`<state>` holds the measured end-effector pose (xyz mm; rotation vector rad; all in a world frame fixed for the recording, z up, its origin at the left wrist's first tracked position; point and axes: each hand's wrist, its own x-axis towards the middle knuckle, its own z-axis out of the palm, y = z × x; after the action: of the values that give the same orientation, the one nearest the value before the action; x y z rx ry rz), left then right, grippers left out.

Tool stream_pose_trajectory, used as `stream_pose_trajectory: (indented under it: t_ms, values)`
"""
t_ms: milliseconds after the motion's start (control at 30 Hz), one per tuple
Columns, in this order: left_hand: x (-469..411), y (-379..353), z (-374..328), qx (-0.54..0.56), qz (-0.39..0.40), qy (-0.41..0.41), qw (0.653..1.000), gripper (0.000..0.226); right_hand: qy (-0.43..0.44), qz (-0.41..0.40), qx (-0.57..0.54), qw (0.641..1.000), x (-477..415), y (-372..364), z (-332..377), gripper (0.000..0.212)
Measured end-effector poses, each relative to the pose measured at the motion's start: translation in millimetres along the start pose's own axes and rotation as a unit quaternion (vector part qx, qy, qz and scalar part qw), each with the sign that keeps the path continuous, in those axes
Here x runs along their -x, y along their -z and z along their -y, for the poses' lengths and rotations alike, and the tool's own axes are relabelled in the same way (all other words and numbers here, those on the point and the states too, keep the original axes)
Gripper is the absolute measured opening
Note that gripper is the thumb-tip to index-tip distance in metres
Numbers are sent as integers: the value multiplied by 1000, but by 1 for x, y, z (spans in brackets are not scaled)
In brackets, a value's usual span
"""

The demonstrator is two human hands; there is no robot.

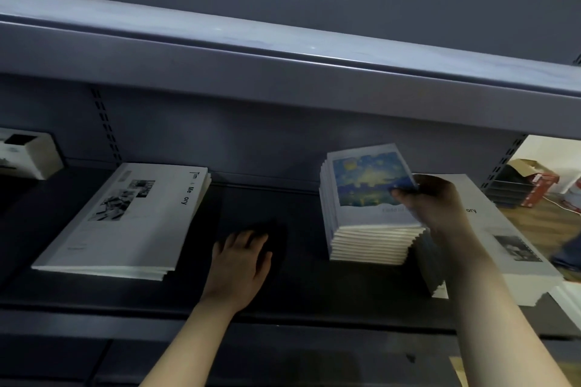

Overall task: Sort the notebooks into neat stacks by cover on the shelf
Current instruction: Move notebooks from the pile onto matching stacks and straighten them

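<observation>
While in right hand (pixel 437 207), notebook (pixel 367 185) front-to-back.

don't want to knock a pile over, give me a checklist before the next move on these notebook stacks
1. Right hand grip: ok, it pinches the blue-cover stack at its upper right edge.
2. Blue-cover stack squared: not ok, its front edges step out unevenly.
3. Left hand clear: ok, flat on the bare shelf between stacks.
4. Left white Memory stack all one cover: cannot tell, only the top shows.
5. Right white Memory stack: not ok, it seems the same cover, kept apart from the left one.
</observation>
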<state>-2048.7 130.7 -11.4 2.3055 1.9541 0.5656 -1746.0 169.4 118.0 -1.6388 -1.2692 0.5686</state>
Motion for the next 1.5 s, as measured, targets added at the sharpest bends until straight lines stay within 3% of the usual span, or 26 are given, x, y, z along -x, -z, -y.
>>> stream_pose_trajectory:
  t_ms: [300,400,633,833,1033,1167,1300,1400,1500]
  values:
    - [0,2,-1,22,-1,10,1000,48,-3,-40,128,991,-5,-8,-4,60]
    - [0,3,-1,25,-3,9,1000,49,15,-59,147,987,-4,-11,-5,49]
    - [1,5,-3,23,-5,9,1000,48,2,-84,264,961,-5,-14,-10,46]
    - [2,7,-4,10,-10,-11,1000,42,73,-60,365,926,10,-21,-2,19]
    - [13,20,3,11,-38,-48,998,38,208,-70,232,948,47,-41,12,13]
    - [15,40,19,-18,-97,-41,994,41,222,-31,196,954,71,-63,17,11]
    - [15,58,50,-51,-58,60,995,55,243,-35,162,956,92,-83,15,15]
    - [18,67,72,-92,-2,151,984,72,205,27,159,965,102,-99,5,16]
    - [19,72,78,-130,33,175,975,76,178,72,155,969,110,-115,-6,18]
